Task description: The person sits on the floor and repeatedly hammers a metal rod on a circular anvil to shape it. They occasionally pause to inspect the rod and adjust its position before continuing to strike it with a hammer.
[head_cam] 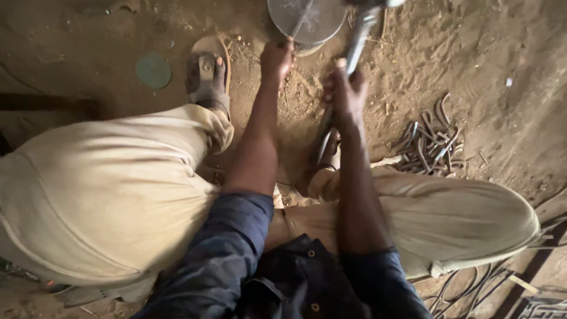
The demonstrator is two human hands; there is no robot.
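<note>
Squatting low over a sandy dirt floor [496, 53], knees wide in loose beige trousers [106, 189], dark blue sleeves [224, 254] pushed up to the elbows. Left foot in a worn sandal [207, 74], planted flat just beside the work.

At the top edge, partly cut off: a round grey metal pan [328, 23], lying on the ground between the feet and just beyond both fists.

Right hand [345, 94] wrapped tight around a long metal tool [359, 35], fingers pressed closed on the shaft near its middle, the upper end rising out of view above the pan, the lower end pointing back toward the right ankle. Cannot tell what kind of head it carries.

Left hand [277, 59] closed as a fist, pinching a thin rod [302, 20] that slants up across the face of the pan. Cannot tell whether the rod's tip touches the metal.

To the right, well apart: a heap of bent metal scraps [428, 139]. To the left, near the sandal: a small flat green disc [153, 70].

To do this well, by the look of it: hold the thin rod steady and at one fixed angle, with the gripping fingers low and clear of the spot where the heavy tool lands. Grip the long tool firmly, not stiffly. Brace the pan against sliding in the loose sand. Watch the rod, not the tool.
</note>
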